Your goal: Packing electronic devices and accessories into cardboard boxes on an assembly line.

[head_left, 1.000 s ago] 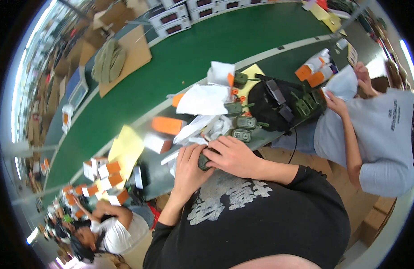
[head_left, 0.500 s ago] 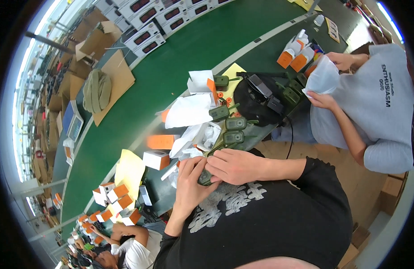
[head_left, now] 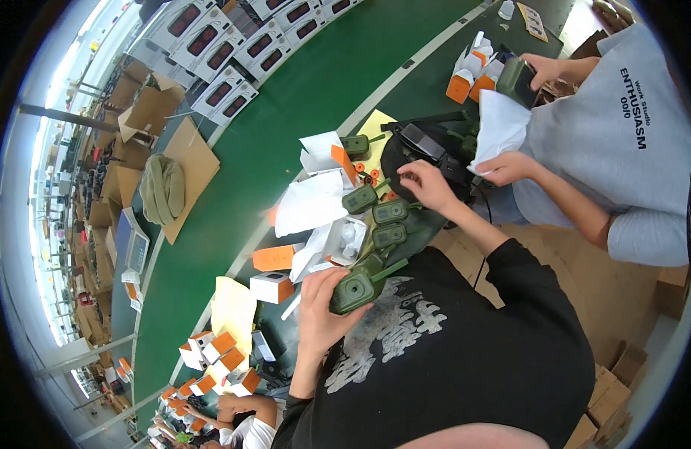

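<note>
My left hand [head_left: 320, 316] grips a green boxy device [head_left: 353, 292] with a round dark spot on its face and a green strap or antenna sticking out to the right. My right hand [head_left: 431, 187] hovers beside the black bag [head_left: 405, 153], fingers curled together; whatever they pinch, if anything, is too small to make out. Below its fingertips lie small orange ring-shaped parts [head_left: 368, 178]. Several similar green devices [head_left: 390, 212] rest between my two hands on the table, and another green device [head_left: 355, 145] lies farther off on yellow paper [head_left: 373, 127].
White wrapping [head_left: 309, 203] and an open white-and-orange box [head_left: 321, 153] lie ahead of me. Closed boxes [head_left: 271, 287] sit left of them. At right, a co-worker [head_left: 585, 150] holds a green device [head_left: 517, 82] and a white bag [head_left: 501, 127]. A green conveyor belt [head_left: 263, 142] curves past.
My right hand has left the device and reached away toward the orange parts. The device is now held by my left hand alone, its face showing. The co-worker's green device has come into sight.
</note>
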